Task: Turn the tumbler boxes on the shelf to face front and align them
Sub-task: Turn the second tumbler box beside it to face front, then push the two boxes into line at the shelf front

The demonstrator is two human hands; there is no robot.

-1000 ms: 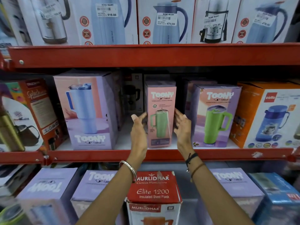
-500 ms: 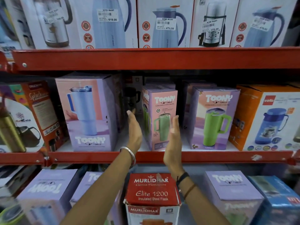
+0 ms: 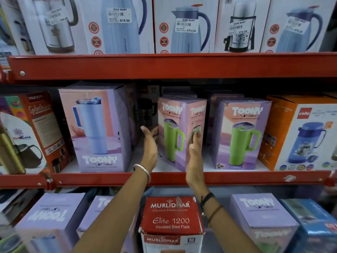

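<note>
A person's two bare hands bracketed the middle Toony tumbler box point(image 3: 179, 133) on the red-edged shelf point(image 3: 164, 178), the carton standing upright between a larger blue-tumbler Toony box point(image 3: 96, 128) to its left and a matching green-tumbler box point(image 3: 240, 134) to its right. The box sat skewed — one vertical corner pointed toward the near edge, so two printed faces showed at once. The left hand point(image 3: 149, 147), fingers straight and together, lay flat against the box's left face, reaching toward the far side of the shelf. The right hand point(image 3: 195, 148), fingers likewise extended and close together, pressed on the near right face, close to the leading corner. Neither hand was clamped around the carton; both were open palms. With the tall axis vertical, squaring it up appeared to call for a twist about that axis — either hand equally near — until the mug face looked forward, level with its right-hand neighbour.
</note>
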